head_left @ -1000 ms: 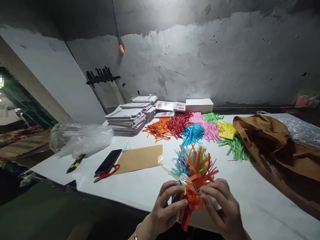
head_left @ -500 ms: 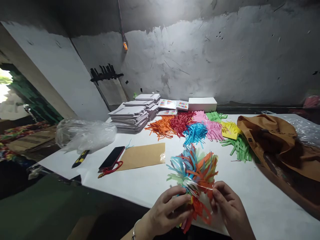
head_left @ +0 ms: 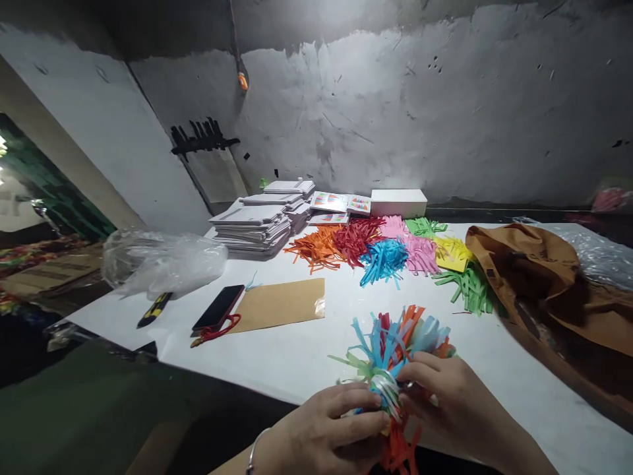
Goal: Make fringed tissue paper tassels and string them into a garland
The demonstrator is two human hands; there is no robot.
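A bundle of fringed tissue-paper strips (head_left: 383, 340) in blue, orange, red and green is held above the front of the table. White string (head_left: 387, 390) is wound round its middle. My left hand (head_left: 339, 422) is closed round the left side of the bundle, by the winding. On the other side, my right hand (head_left: 440, 396) pinches at the wrapped middle; its fingertips partly hide what they grip, so I cannot make out whether the string's end is between them. Red and orange strips hang below the hands.
Fringed paper piles lie behind, among them orange (head_left: 319, 247), blue (head_left: 383, 259) and green (head_left: 469, 288). Left of them are stacked white packets (head_left: 252, 227), a brown card (head_left: 281, 305), a phone (head_left: 217, 308), a cutter (head_left: 155, 310) and a plastic bag (head_left: 165, 260). A brown cloth bag (head_left: 534, 264) lies right.
My right hand has moved up and inward against the bundle's middle; earlier it drew a strand of white string out to the right. The bundle has turned and shifted slightly right.
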